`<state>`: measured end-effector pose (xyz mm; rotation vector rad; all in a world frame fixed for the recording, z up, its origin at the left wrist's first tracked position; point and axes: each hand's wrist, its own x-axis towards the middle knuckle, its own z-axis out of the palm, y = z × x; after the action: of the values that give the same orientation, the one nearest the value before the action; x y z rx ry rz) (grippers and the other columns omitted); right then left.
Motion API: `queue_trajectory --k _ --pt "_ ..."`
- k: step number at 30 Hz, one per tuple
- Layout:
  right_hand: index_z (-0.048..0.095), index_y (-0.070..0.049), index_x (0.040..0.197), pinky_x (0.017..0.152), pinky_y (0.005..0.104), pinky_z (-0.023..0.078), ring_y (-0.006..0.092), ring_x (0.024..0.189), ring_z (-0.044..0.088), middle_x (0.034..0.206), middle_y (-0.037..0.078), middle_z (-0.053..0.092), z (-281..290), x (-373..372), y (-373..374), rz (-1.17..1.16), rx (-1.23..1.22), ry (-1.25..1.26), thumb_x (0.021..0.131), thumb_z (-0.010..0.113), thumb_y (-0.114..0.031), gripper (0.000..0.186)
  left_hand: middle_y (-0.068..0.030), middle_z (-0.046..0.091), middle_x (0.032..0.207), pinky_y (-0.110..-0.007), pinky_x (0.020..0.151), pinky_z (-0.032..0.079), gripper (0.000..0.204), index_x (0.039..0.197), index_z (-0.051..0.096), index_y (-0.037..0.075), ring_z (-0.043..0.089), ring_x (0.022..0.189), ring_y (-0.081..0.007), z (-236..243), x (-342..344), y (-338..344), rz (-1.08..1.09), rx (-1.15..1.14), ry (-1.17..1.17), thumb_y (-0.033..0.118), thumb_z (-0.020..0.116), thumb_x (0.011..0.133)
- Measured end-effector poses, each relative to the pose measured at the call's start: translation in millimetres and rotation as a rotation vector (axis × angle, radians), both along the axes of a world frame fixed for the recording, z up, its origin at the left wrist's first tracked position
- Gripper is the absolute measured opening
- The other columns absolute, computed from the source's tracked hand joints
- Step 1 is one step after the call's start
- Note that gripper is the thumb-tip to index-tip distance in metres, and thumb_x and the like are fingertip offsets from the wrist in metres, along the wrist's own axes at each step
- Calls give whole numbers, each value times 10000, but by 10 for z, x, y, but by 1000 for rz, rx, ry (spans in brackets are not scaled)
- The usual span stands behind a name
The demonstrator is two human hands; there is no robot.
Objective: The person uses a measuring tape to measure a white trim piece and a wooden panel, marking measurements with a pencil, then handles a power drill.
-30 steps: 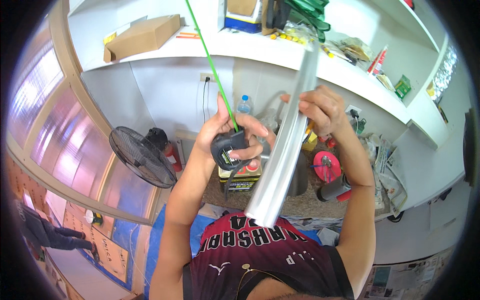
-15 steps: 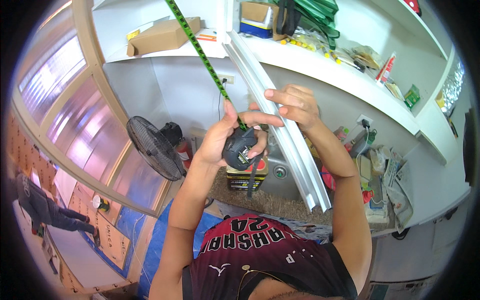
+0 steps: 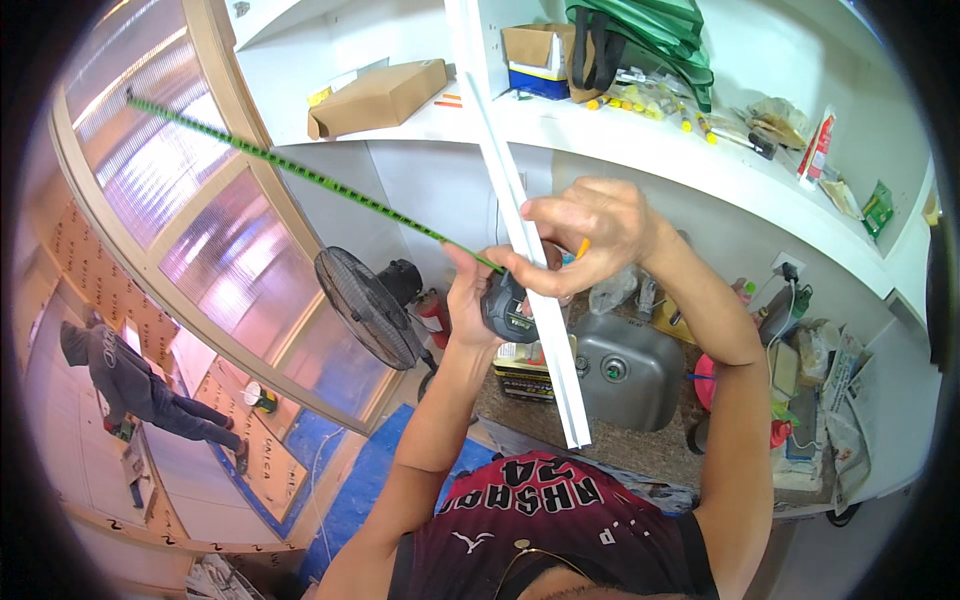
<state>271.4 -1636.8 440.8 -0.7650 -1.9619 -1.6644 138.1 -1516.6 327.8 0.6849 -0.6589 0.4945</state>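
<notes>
Left hand (image 3: 468,300) grips black tape measure (image 3: 507,308), green marked blade (image 3: 318,178) extended; right hand (image 3: 600,235) pinches long, pale, grooved strip (image 3: 507,180).

A: What colour is the tape blade (image 3: 300,172)?
B: Bright green — with black markings all along. Its case (image 3: 505,302) is black and grey.
A: And the long strip (image 3: 556,355)?
B: White, with silvery grey lines.
A: The jersey (image 3: 590,508)?
B: Maroon, black at the edges — dark lettering outlined in white.
A: The surface (image 3: 655,448)?
B: Speckled brown; the sink (image 3: 650,375), silver-grey; the fan (image 3: 365,305), black.
</notes>
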Motion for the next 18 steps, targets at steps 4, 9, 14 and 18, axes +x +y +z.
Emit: queue_trajectory --k 4,9,14,18 --pt "717 -424 963 443 214 356 81 523 453 1098 -10 597 -60 92 -68 -44 -69 59 682 874 -177 406 -122 736 1050 -330 817 584 791 1156 680 2 708 908 -191 -21 116 61 103 49 -6 686 292 1073" --pt "785 -206 1214 459 253 457 105 573 585 1167 54 669 14 152 -392 -220 -293 79 753 796 -142 466 -152 690 1040 -365 872 553 862 967 690 -12 678 950 -235 -43 169 119 323 68 164 714 234 1059" --pt "710 -105 1353 558 293 568 162 757 722 1416 138 641 -161 184 -539 -102 -447 550 793 704 -67 561 -221 688 1027 -399 840 545 925 920 704 -24 667 924 -296 -7 359 41 441 299 67 737 194 1046" --pt "650 -24 1397 572 307 583 240 859 756 1481 178 604 -214 253 -594 -69 -520 615 823 698 -76 579 -167 704 915 -364 730 528 915 884 698 -17 658 813 -255 -13 453 -69 413 298 -18 755 232 1038"
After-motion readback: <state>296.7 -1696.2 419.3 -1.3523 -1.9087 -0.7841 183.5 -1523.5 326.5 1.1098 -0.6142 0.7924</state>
